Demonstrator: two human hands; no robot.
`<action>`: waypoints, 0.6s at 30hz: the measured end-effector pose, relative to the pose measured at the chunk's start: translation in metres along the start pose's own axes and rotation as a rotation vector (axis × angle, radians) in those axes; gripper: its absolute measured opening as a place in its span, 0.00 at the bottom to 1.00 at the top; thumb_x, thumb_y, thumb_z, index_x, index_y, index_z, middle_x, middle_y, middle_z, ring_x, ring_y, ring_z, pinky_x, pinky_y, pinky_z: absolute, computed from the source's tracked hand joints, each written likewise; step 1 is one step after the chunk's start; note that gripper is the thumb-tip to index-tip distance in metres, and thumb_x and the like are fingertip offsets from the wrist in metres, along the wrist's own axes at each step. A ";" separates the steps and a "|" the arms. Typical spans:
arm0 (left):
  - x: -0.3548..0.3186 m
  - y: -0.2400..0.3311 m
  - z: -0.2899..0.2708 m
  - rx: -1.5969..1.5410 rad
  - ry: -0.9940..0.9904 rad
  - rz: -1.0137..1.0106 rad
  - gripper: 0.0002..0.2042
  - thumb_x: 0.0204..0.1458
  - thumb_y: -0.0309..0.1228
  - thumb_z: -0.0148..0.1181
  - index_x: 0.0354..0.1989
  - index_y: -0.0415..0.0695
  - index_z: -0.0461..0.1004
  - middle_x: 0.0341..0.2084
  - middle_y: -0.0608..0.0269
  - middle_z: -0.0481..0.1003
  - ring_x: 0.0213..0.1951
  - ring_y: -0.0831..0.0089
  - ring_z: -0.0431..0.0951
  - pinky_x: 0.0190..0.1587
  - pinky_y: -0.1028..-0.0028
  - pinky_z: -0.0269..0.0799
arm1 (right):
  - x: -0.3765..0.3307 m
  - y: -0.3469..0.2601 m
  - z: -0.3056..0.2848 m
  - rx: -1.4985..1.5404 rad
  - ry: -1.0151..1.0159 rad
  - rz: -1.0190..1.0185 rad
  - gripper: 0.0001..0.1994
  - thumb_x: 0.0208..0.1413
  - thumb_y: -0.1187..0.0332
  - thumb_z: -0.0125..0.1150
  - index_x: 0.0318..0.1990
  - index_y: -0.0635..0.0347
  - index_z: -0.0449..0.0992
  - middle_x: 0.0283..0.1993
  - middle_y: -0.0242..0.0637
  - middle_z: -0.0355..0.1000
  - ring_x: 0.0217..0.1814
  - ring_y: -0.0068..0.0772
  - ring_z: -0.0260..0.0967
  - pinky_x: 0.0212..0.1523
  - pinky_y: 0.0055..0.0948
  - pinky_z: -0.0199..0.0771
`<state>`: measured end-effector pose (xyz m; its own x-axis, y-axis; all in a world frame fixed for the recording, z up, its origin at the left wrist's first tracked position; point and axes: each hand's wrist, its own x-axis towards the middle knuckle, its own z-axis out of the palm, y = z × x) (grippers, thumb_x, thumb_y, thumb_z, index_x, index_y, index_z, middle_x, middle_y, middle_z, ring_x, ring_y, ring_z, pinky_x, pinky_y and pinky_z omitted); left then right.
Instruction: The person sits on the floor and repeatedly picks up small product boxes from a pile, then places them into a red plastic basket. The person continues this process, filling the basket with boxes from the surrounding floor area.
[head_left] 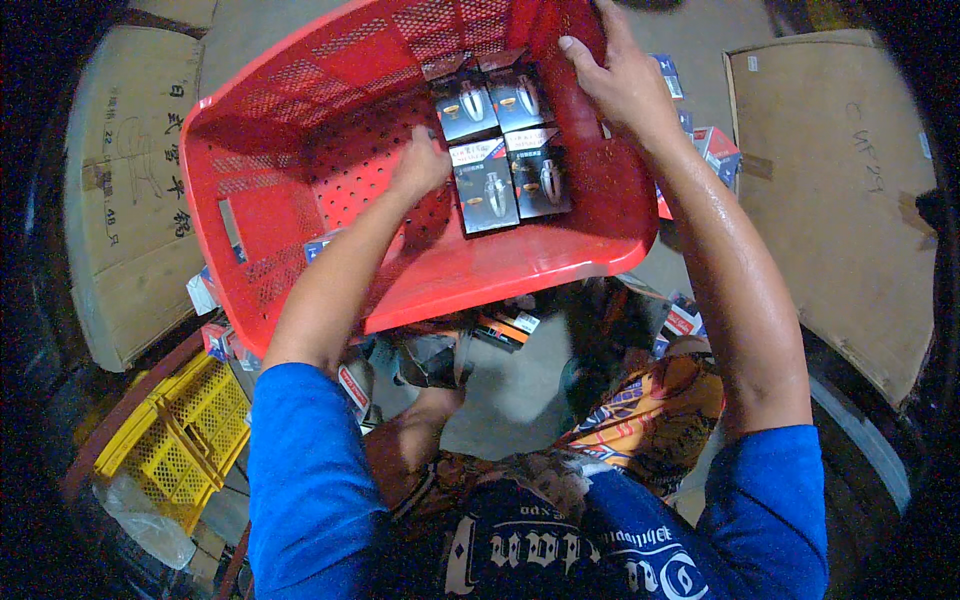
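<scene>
A large red plastic basket with perforated walls is tilted in front of me. Several small black boxes stand side by side in its right part, each with a picture of a silver, bulb-shaped item on its face. My right hand grips the basket's right rim at the far end, thumb over the inside and the other fingers mostly hidden. Inside the basket, my left hand is beside the left edge of these boxes, its fingers curled and partly hidden. Whatever it may hold does not show. A blue-and-white box peeks out beside my left forearm.
Large cardboard cartons flank me, one on the left and one on the right. A yellow crate lies at the lower left. Small red, white and blue boxes are around the basket. An orange printed bag is near my legs.
</scene>
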<state>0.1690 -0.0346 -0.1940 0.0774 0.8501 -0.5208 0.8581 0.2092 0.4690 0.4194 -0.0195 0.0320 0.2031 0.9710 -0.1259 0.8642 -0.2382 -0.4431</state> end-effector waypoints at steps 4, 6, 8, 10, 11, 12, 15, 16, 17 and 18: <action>0.013 0.014 -0.006 -0.076 -0.240 -0.008 0.24 0.52 0.35 0.58 0.55 0.33 0.65 0.48 0.35 0.75 0.50 0.44 0.77 0.54 0.56 0.71 | 0.000 0.001 0.002 0.013 0.017 -0.015 0.35 0.60 0.52 0.54 0.72 0.49 0.49 0.53 0.62 0.72 0.54 0.64 0.71 0.56 0.50 0.71; 0.016 0.012 -0.001 0.035 -0.254 0.025 0.24 0.54 0.39 0.56 0.51 0.30 0.71 0.48 0.35 0.75 0.49 0.44 0.77 0.54 0.58 0.72 | 0.001 0.002 0.004 0.035 0.028 -0.041 0.35 0.60 0.52 0.53 0.72 0.49 0.49 0.53 0.62 0.72 0.55 0.64 0.71 0.56 0.50 0.71; 0.018 0.005 0.007 0.052 -0.331 0.039 0.24 0.55 0.42 0.55 0.48 0.29 0.74 0.46 0.36 0.76 0.48 0.45 0.78 0.53 0.58 0.72 | 0.002 0.004 0.004 0.050 0.024 -0.034 0.35 0.60 0.52 0.53 0.72 0.49 0.49 0.53 0.62 0.72 0.55 0.63 0.71 0.56 0.49 0.71; 0.018 -0.004 0.015 0.025 -0.332 0.075 0.25 0.56 0.44 0.54 0.46 0.28 0.75 0.44 0.35 0.77 0.48 0.45 0.78 0.53 0.59 0.72 | 0.002 0.004 0.004 0.060 0.001 0.004 0.35 0.60 0.52 0.53 0.72 0.49 0.49 0.54 0.61 0.72 0.55 0.63 0.71 0.56 0.49 0.71; 0.018 -0.008 0.017 0.027 -0.317 0.050 0.26 0.57 0.45 0.53 0.45 0.28 0.76 0.43 0.35 0.77 0.47 0.45 0.78 0.53 0.59 0.72 | 0.001 0.004 0.004 0.067 -0.003 0.004 0.35 0.60 0.52 0.53 0.72 0.49 0.49 0.54 0.61 0.72 0.55 0.63 0.71 0.56 0.49 0.71; 0.018 -0.011 0.019 -0.017 -0.332 0.071 0.23 0.58 0.45 0.53 0.42 0.31 0.76 0.39 0.40 0.78 0.42 0.50 0.79 0.46 0.59 0.73 | 0.001 0.003 0.003 0.072 -0.005 0.005 0.35 0.60 0.52 0.53 0.72 0.49 0.49 0.54 0.61 0.72 0.55 0.63 0.71 0.56 0.49 0.71; 0.010 -0.014 0.016 -0.245 -0.417 -0.014 0.19 0.62 0.45 0.51 0.37 0.38 0.75 0.29 0.52 0.78 0.30 0.61 0.79 0.31 0.58 0.73 | -0.001 0.001 0.000 0.057 -0.015 0.016 0.35 0.61 0.51 0.53 0.72 0.49 0.49 0.54 0.60 0.72 0.55 0.62 0.72 0.56 0.49 0.71; 0.005 -0.013 0.014 -0.416 -0.517 -0.073 0.20 0.63 0.46 0.49 0.37 0.39 0.75 0.28 0.54 0.77 0.29 0.62 0.78 0.28 0.58 0.72 | -0.002 0.000 0.000 0.044 -0.017 0.021 0.35 0.61 0.51 0.53 0.72 0.49 0.49 0.54 0.60 0.72 0.54 0.62 0.72 0.55 0.49 0.71; -0.001 -0.011 0.012 -0.571 -0.585 -0.174 0.20 0.64 0.47 0.47 0.37 0.40 0.74 0.26 0.56 0.76 0.27 0.63 0.76 0.26 0.58 0.70 | -0.003 0.000 -0.001 0.042 -0.002 0.011 0.35 0.61 0.51 0.53 0.72 0.48 0.49 0.54 0.60 0.72 0.54 0.62 0.72 0.55 0.49 0.71; -0.007 -0.007 0.010 -0.631 -0.647 -0.222 0.21 0.63 0.49 0.46 0.38 0.42 0.73 0.26 0.57 0.76 0.26 0.64 0.75 0.24 0.58 0.68 | -0.003 -0.001 -0.002 0.040 0.013 0.000 0.35 0.61 0.51 0.53 0.72 0.48 0.49 0.54 0.61 0.72 0.54 0.62 0.72 0.55 0.49 0.71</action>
<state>0.1672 -0.0468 -0.2007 0.3752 0.3642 -0.8524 0.4671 0.7200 0.5132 0.4190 -0.0224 0.0343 0.2095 0.9710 -0.1149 0.8452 -0.2389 -0.4780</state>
